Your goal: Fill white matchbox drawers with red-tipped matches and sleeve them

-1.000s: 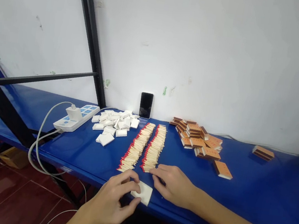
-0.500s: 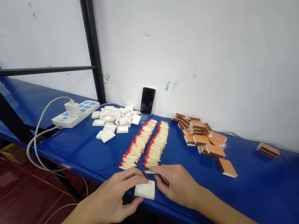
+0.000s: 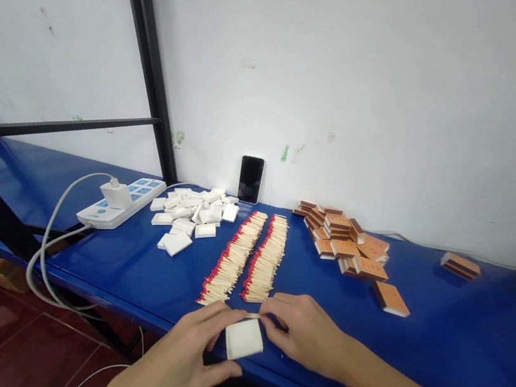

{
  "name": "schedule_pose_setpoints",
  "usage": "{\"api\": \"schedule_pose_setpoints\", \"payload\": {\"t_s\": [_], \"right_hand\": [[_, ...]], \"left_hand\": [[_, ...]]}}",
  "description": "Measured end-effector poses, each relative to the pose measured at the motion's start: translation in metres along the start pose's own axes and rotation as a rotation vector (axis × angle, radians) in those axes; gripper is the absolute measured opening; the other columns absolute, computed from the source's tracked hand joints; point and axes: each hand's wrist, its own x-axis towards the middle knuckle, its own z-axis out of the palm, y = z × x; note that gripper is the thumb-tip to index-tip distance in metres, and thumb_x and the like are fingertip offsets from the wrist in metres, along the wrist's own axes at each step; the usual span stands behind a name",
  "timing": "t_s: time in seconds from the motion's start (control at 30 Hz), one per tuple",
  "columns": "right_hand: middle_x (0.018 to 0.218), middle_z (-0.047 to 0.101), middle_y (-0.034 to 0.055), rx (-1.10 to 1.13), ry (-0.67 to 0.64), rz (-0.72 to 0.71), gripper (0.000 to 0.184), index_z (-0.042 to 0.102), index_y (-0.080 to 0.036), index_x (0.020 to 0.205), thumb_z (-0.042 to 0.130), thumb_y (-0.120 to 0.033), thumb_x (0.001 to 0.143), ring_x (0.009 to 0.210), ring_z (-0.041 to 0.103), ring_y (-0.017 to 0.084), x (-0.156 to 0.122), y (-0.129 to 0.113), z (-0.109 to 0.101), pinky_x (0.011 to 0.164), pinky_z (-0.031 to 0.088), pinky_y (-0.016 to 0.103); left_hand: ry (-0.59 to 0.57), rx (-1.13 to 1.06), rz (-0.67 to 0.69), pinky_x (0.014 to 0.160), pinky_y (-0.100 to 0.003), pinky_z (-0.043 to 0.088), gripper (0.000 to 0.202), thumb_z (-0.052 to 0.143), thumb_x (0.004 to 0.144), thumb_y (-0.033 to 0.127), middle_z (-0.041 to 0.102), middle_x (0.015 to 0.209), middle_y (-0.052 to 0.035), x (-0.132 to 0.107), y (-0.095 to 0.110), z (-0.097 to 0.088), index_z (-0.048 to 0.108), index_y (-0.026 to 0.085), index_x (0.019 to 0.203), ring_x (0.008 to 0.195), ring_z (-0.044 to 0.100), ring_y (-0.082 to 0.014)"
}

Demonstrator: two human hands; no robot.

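White tray (image 3: pixel 244 340) at front edge of tabletop (image 3: pixel 441 328), between hands. Left hand (image 3: pixel 185 350) angled up from bottom edge, thumb and fingers spread in wide C around tray's left side; firm grip or not, cannot tell. Right hand (image 3: pixel 301 331) knuckles up, thumb and forefinger pinching matchstick (image 3: pixel 252 316) just beyond tray, forearm slanting from lower right.

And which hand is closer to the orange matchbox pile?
Right. The right hand is in front of the orange matchbox pile, slightly left; the left hand is farther left, at a white matchbox tray.
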Motion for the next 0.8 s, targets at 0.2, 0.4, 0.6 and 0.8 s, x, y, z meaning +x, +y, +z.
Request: {"api": "schedule_pose_setpoints", "payload": {"t_s": [0.2,0.4,0.6,0.8], "right_hand": [[0.072,0.064,-0.0007,0.026,0.014,0.015,0.016,0.068,-0.018,0.087,0.054,-0.017,0.093,0.059,0.055,0.013,-0.001,-0.001,-0.002,0.058,0.036,0.025],[0.078,0.067,0.0013,0.032,-0.004,0.002,0.018,0.068,-0.018,0.091,0.052,-0.022,0.097,0.066,0.060,0.015,-0.001,-0.001,-0.005,0.062,0.039,0.025],[0.090,0.071,0.0039,0.004,-0.010,0.019,0.026,0.067,-0.019,0.112,0.045,-0.028,0.102,0.076,0.066,0.018,-0.004,0.001,-0.010,0.068,0.042,0.027],[0.089,0.070,0.0045,-0.067,-0.065,-0.007,0.031,0.067,-0.019,0.119,0.042,-0.028,0.104,0.078,0.067,0.020,-0.003,0.000,-0.012,0.069,0.043,0.029]], "left_hand": [[-0.043,0.001,0.071,0.080,-0.025,0.055,0.040,0.083,0.080,0.028,0.069,0.106,-0.0035,0.003,0.004,-0.008,0.068,0.025,0.117,0.086,0.066,-0.0165],[-0.010,0.087,0.216,0.088,-0.027,0.055,0.044,0.081,0.082,0.036,0.073,0.113,-0.0040,0.003,-0.002,-0.007,0.065,0.025,0.122,0.101,0.070,-0.0208],[-0.013,0.115,0.303,0.093,-0.030,0.053,0.045,0.084,0.080,0.036,0.077,0.112,-0.0010,0.005,-0.007,-0.011,0.065,0.025,0.119,0.097,0.073,-0.0207],[0.018,0.152,0.234,0.083,-0.029,0.056,0.045,0.085,0.076,0.034,0.076,0.109,-0.0024,0.005,-0.007,-0.009,0.067,0.025,0.116,0.096,0.073,-0.0223]]}}
